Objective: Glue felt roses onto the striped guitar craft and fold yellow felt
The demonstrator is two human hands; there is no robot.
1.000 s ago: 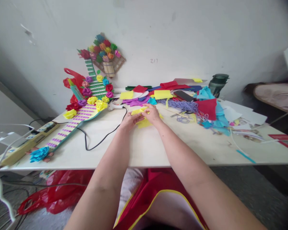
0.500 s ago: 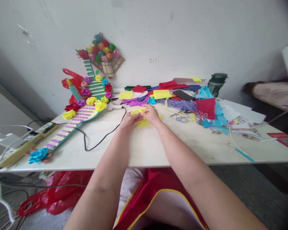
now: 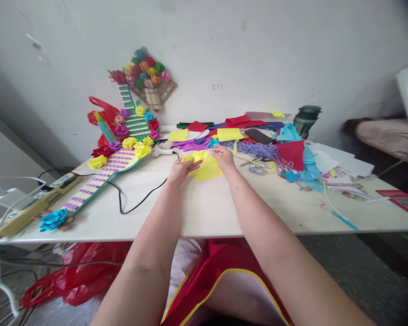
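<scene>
Between my hands is a sheet of yellow crepe paper, held just above the table top, its upper edge a little crinkled. My left hand grips its left side, with the fingers lying over the paper. At the upper right corner, my right hand pinches the sheet between thumb and fingers. Beyond my hands lie stacked pieces of coloured paper, among them a yellow piece and a purple piece.
Left stands a decorated panel with paper flowers, and a striped strip lies before it. A white glue gun trails a black cord. Purple yarn, scissors and a dark green cup are right. A power strip sits far left.
My hands have moved apart, the right one up and to the right. The yellow paper, bunched between my fingers before, is now spread out wider.
</scene>
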